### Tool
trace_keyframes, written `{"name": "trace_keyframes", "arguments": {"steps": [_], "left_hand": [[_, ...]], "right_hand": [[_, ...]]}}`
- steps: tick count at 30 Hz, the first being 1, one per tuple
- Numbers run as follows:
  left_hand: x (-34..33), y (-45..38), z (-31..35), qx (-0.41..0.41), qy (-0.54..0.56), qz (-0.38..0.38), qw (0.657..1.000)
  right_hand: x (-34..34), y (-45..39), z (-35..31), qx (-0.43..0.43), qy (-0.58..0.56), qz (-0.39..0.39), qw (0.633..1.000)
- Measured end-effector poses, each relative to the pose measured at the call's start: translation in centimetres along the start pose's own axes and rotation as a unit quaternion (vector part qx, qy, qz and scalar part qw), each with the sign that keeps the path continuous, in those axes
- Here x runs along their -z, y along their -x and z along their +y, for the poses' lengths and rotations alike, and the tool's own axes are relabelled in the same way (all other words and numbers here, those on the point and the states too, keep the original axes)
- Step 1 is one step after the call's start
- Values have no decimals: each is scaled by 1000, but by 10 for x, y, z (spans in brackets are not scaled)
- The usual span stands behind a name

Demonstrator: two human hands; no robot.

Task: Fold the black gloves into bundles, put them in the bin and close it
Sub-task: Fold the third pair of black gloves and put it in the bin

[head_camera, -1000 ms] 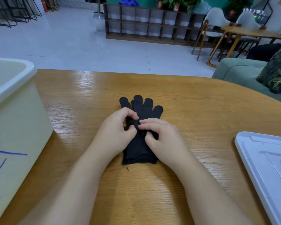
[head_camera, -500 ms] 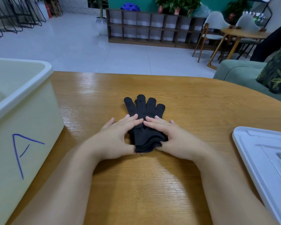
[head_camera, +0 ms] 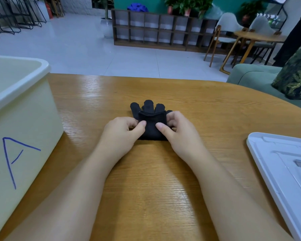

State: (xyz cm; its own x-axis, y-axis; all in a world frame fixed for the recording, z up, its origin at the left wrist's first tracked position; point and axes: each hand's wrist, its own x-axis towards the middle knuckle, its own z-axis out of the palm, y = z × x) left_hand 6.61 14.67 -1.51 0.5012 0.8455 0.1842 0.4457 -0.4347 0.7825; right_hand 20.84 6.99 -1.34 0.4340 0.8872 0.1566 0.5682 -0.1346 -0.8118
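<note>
The black gloves (head_camera: 151, 125) lie stacked in the middle of the wooden table (head_camera: 155, 180), cuff end folded forward over the palm so only the fingertips stick out at the far side. My left hand (head_camera: 122, 132) pinches the left edge of the fold, thumb on top. My right hand (head_camera: 179, 132) pinches the right edge the same way. The pale yellow bin (head_camera: 19, 119) with a blue "A" on its side stands open at the left. Its white lid (head_camera: 283, 169) lies flat at the right.
The table's far edge curves round behind the gloves. Beyond it are a tiled floor, a low wooden shelf unit, chairs with a small round table, and a green sofa with a leaf-print cushion at the right.
The cuff half of the gloves has been folded forward over the palm. Both hands moved from pressing the middle to pinching the folded sides.
</note>
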Motion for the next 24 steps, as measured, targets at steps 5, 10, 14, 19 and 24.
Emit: {"name": "trace_keyframes", "arguments": {"steps": [5, 10, 14, 19, 24], "left_hand": [[-3, -2, 2, 21, 14, 37, 999], [-3, -5, -4, -36, -11, -6, 999], [0, -6, -4, -90, -86, -53, 991], [6, -2, -3, -66, -88, -187, 976], [6, -3, -8, -98, -81, -159, 979]], "right_hand": [[1, -2, 5, 3, -23, 24, 999], [2, -1, 3, 32, 0, 22, 999], [0, -1, 2, 58, 63, 1, 996], [7, 1, 0, 68, 151, -42, 985], [16, 6, 1, 38, 159, -123, 979]]}}
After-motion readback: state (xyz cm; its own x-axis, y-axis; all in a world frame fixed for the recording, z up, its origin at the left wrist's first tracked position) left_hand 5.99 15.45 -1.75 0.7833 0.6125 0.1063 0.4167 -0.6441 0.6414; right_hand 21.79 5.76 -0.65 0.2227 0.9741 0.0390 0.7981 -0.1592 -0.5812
